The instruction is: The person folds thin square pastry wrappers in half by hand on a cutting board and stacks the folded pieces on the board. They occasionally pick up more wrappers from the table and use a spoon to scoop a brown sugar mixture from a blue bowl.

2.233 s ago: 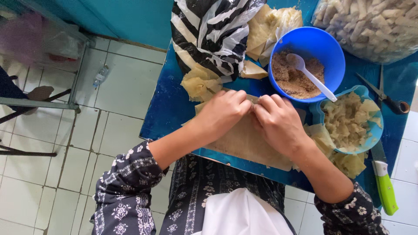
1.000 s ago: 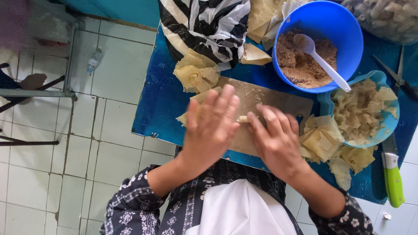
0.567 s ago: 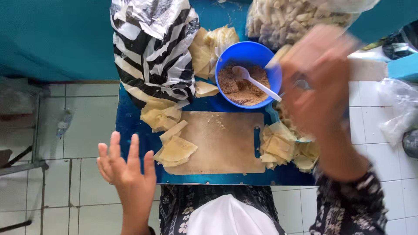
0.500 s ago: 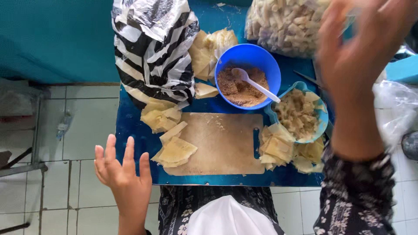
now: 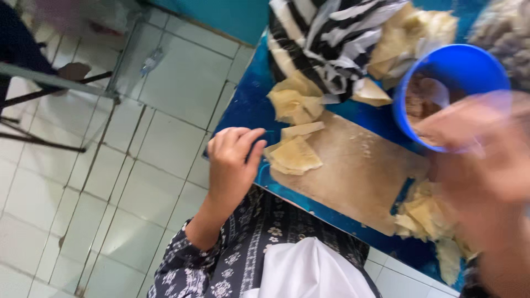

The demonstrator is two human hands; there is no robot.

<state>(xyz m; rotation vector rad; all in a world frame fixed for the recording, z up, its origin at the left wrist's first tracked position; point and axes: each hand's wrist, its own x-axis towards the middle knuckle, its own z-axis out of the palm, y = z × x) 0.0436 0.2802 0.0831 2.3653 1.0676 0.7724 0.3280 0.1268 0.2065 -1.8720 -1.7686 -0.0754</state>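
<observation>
My left hand [image 5: 231,160] hovers at the left edge of the blue table [image 5: 248,105], fingers curled and holding nothing, just left of thin yellow dough sheets [image 5: 292,153] lying on the wooden board [image 5: 353,176]. My right hand [image 5: 486,160] is blurred, close to the camera, in front of the blue bowl [image 5: 447,77] of brown filling; I cannot tell whether it holds anything. More dough sheets [image 5: 295,99] lie beside a black-and-white striped bag [image 5: 326,38].
Another pile of dough sheets [image 5: 425,218] lies at the board's right end. White tiled floor [image 5: 138,154] spreads to the left, with a metal frame [image 5: 55,83] at the upper left. A clear bag of pieces [image 5: 505,33] sits at the top right.
Both hands left the board, where they were pressing together. The left hand has come back to the table's left edge. The right hand rose toward the camera and is now blurred. The view tilted.
</observation>
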